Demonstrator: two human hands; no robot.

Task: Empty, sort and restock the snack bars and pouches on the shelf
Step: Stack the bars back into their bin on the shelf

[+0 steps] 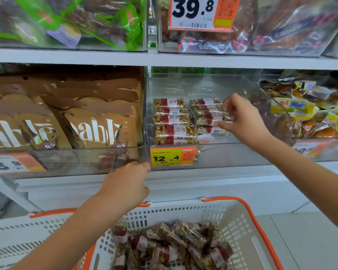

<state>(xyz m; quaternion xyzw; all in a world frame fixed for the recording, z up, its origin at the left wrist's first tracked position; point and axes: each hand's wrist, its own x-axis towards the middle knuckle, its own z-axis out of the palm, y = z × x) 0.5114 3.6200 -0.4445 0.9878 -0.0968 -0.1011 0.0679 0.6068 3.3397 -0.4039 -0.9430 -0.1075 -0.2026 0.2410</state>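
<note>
While the left hand (128,184) rests loosely at the bin edge (185,145), the right hand (242,121) pinches a snack bar (211,115).

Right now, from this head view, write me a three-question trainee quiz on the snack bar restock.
1. True or false: the right hand is touching the right-hand stack of snack bars in the clear bin.
2. Where are the loose bars waiting?
A. In the white basket with orange handles
B. On the floor
C. On the top shelf
3. Fill in: the yellow price tag on the bin's front reads ____.

Key
1. True: its fingers are on the stack's right end.
2. A
3. 12.4. The left hand is at the bin's lower front edge, just left of that tag.
</note>
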